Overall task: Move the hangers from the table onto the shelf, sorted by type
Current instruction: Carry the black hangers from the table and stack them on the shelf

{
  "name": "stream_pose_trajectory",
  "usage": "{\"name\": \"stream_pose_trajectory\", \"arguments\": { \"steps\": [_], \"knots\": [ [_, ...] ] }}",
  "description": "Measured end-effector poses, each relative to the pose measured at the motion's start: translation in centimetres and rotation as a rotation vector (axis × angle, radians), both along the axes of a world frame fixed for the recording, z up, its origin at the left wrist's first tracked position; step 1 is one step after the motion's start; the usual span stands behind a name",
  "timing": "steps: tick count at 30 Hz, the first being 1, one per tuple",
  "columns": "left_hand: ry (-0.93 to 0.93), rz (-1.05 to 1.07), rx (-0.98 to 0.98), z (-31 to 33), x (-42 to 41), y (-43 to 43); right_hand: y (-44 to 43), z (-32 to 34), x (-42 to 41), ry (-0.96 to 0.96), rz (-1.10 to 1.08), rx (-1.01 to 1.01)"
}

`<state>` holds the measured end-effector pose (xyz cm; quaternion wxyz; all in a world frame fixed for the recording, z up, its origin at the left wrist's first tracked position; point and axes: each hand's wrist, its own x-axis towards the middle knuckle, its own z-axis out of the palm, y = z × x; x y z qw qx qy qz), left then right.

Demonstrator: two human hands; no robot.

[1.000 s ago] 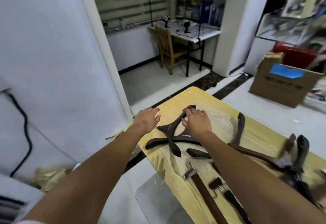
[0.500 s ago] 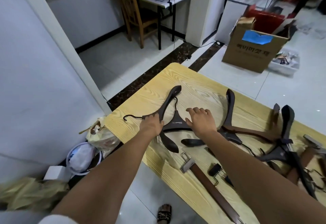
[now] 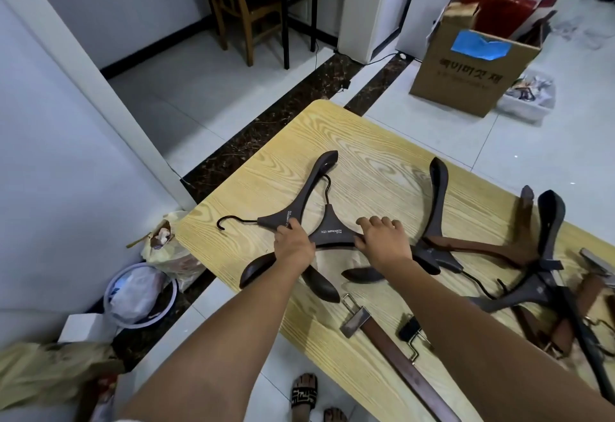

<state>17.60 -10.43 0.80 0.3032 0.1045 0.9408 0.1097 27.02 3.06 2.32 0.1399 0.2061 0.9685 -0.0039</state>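
Two hangers lie crossed on the near left part of the light wood-grain table. The dark brown wooden hanger with a black wire hook has its hook pointing to the left table edge. The dark brown wooden hanger with white lettering lies against it and points its hook away from the person.

The left hand holds the first one at its middle, where both hangers cross. Its fingers are bent and close together over the wood; the thumb I cannot see. The right hand grips the right arm of the lettered hanger, with the fingers curled over the far edge and the thumb on the near edge.

Just to the right lies another dark curved hanger, and across it a reddish-brown wooden hanger. More hangers make a pile at the right edge. A brown bar hanger with metal clips lies near the front edge.

On the floor stand a cardboard box with blue tape, a wooden chair and a round basin with a plastic bag.
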Motion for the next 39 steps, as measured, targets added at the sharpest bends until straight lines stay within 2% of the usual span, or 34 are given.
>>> {"name": "stream_pose_trajectory", "arguments": {
  "steps": [6,12,17,23,30,35,39],
  "knots": [
    [0.023,0.059,-0.013,-1.2,-1.5,0.2,1.0,-2.5,0.0,-0.068,-0.014,-0.011],
    [0.119,-0.012,-0.017,-1.6,-2.9,0.1,2.0,-3.6,-0.3,-0.161,-0.025,-0.062],
    [0.107,-0.033,-0.001,-1.2,-4.6,-0.6,1.8,-3.9,-0.8,-0.203,-0.051,-0.113],
    [0.112,-0.032,0.044,-0.7,-5.6,-0.6,1.2,-4.1,-0.8,-0.141,-0.088,-0.153],
    [0.095,0.203,0.143,-0.1,-6.5,-1.4,1.3,-2.6,-0.2,-0.07,0.006,0.014],
    [0.138,0.175,0.222,1.7,-7.2,-2.4,1.7,-0.7,0.8,0.022,0.037,0.078],
    [0.216,0.09,0.168,4.1,-7.6,-3.3,1.8,1.4,1.6,0.102,0.059,0.113]
  ]
}}
